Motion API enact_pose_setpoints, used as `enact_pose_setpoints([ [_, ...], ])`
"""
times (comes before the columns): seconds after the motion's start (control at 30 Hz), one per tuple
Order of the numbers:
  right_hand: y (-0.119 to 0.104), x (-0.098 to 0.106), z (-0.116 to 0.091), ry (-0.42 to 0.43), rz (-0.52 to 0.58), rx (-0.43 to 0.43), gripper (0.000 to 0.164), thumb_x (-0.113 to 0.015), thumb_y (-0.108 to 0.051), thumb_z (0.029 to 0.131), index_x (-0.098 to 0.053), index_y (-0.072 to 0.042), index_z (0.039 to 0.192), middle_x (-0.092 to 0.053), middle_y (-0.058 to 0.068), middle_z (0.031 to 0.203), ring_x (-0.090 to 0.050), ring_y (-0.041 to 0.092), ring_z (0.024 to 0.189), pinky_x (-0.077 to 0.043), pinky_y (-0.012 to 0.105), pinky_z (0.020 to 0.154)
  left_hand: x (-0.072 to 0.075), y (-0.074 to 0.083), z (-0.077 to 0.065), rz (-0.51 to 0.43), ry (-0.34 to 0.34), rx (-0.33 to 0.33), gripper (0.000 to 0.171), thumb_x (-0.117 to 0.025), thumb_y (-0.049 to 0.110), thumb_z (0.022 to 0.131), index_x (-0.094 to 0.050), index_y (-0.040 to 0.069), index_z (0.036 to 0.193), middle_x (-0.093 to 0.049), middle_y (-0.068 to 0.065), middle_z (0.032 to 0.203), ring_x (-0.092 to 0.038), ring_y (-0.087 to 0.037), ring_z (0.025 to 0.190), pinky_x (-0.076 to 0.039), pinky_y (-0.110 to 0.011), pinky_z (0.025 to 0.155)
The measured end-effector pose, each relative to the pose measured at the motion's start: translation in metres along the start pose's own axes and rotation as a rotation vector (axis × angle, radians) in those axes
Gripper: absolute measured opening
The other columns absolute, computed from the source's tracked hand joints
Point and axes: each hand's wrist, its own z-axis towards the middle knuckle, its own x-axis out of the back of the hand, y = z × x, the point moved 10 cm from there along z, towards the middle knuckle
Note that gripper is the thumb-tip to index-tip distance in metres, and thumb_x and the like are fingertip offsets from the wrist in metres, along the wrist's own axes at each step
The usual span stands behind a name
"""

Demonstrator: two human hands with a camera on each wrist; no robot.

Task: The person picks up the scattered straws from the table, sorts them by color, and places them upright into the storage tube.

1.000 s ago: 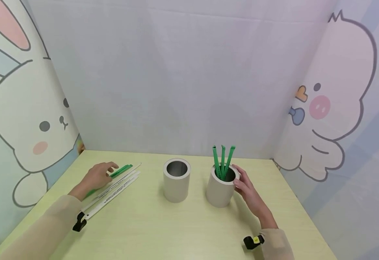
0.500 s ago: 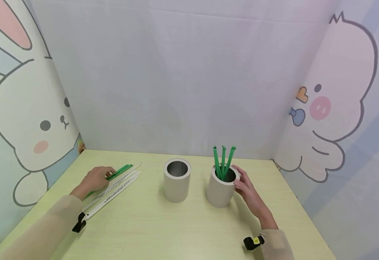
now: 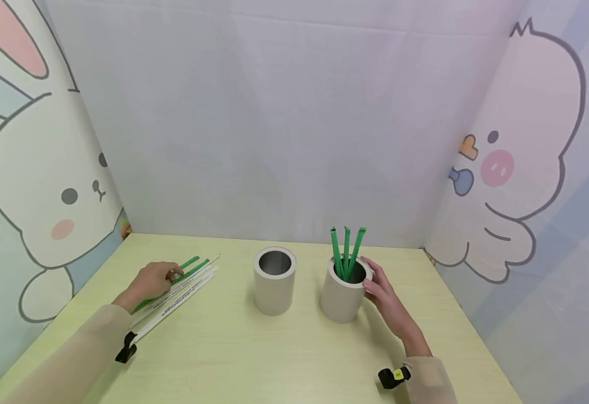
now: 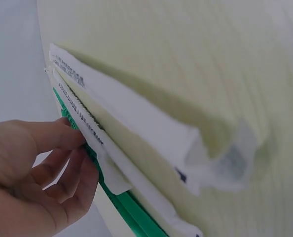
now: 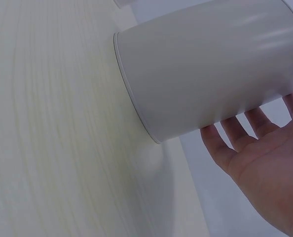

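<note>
My left hand (image 3: 151, 280) pinches a green wrapped straw (image 3: 196, 270) at the left of the table, with thumb and fingertips on it in the left wrist view. Another green straw (image 3: 190, 261) lies just beyond. Beside the hand, white paper-wrapped straws (image 4: 122, 103) with printed text lie roughly parallel. My right hand (image 3: 389, 300) holds the right side of an off-white cylindrical holder (image 3: 341, 303), its fingers on the wall near the rim. Several green straws (image 3: 347, 252) stand in that holder, fanned out at the top.
A second off-white holder (image 3: 274, 294) stands upright at mid-table, left of the held one, with no straws showing in it. The pale wood-look table (image 3: 254, 359) meets a light cloth backdrop (image 3: 294, 140) behind and cartoon-printed side panels.
My left hand has lowered onto the green straws and its fingers have closed on one, which has shifted slightly right, apart from the other. The right hand and both holders stay put.
</note>
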Motion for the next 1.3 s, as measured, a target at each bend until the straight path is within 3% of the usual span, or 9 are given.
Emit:
enact_pose_setpoints([
  [0.2, 0.002, 0.0, 0.0, -0.003, 0.001, 0.003, 0.056, -0.037, -0.031, 0.116, -0.02, -0.025, 0.169, -0.028, 0.015, 0.17, -0.043, 0.008, 0.142, -0.038, 0.04, 0.116, 0.003, 0.002, -0.001, -0.007, 0.02, 0.008, 0.036, -0.061, -0.013, 0.086, -0.075, -0.001, 0.118, -0.073, -0.019, 0.102, -0.066, -0.032, 0.087, -0.055, -0.049, 0.075],
  [0.4, -0.001, 0.001, 0.0, 0.001, 0.0, 0.002, 0.056, -0.037, -0.032, 0.116, -0.02, -0.025, 0.169, -0.028, 0.014, 0.17, -0.042, 0.009, 0.142, -0.038, 0.037, 0.116, 0.021, 0.015, 0.001, -0.055, 0.106, -0.008, 0.038, -0.065, -0.011, 0.091, -0.072, -0.001, 0.127, -0.073, -0.019, 0.104, -0.07, -0.035, 0.092, -0.058, -0.049, 0.075],
  [0.6, -0.002, 0.0, -0.001, 0.001, 0.004, -0.004, 0.057, -0.038, -0.032, 0.116, -0.019, -0.025, 0.169, -0.027, 0.015, 0.17, -0.042, 0.008, 0.142, -0.042, 0.023, 0.11, 0.044, 0.046, 0.001, -0.118, 0.21, -0.047, 0.04, -0.067, -0.007, 0.094, -0.068, 0.001, 0.133, -0.074, -0.022, 0.112, -0.072, -0.039, 0.096, -0.061, -0.052, 0.077],
  [0.83, -0.002, -0.001, -0.002, -0.003, -0.004, -0.007, 0.057, -0.038, -0.032, 0.116, -0.019, -0.026, 0.169, -0.027, 0.017, 0.17, -0.04, 0.013, 0.144, -0.04, 0.032, 0.113, 0.058, 0.08, -0.008, -0.23, 0.304, -0.058, 0.043, -0.07, -0.003, 0.097, -0.067, 0.005, 0.139, -0.073, -0.019, 0.116, -0.074, -0.037, 0.1, -0.062, -0.042, 0.077],
  [1.1, -0.002, -0.001, -0.001, 0.001, -0.003, -0.009, 0.057, -0.037, -0.032, 0.116, -0.018, -0.026, 0.169, -0.025, 0.015, 0.172, -0.034, 0.022, 0.149, -0.035, 0.044, 0.118, 0.054, 0.122, -0.015, -0.415, 0.304, -0.04, 0.046, -0.068, 0.005, 0.102, -0.062, 0.013, 0.147, -0.07, -0.014, 0.124, -0.069, -0.035, 0.113, -0.058, -0.029, 0.08],
  [1.3, -0.002, -0.002, -0.001, 0.004, 0.003, -0.01, 0.057, -0.037, -0.032, 0.116, -0.018, -0.025, 0.169, -0.024, 0.016, 0.172, -0.028, 0.035, 0.153, -0.033, 0.05, 0.12, 0.043, 0.157, -0.01, -0.593, 0.298, -0.014, 0.047, -0.07, 0.007, 0.102, -0.062, 0.017, 0.147, -0.068, -0.011, 0.127, -0.066, -0.031, 0.119, -0.057, -0.028, 0.08],
])
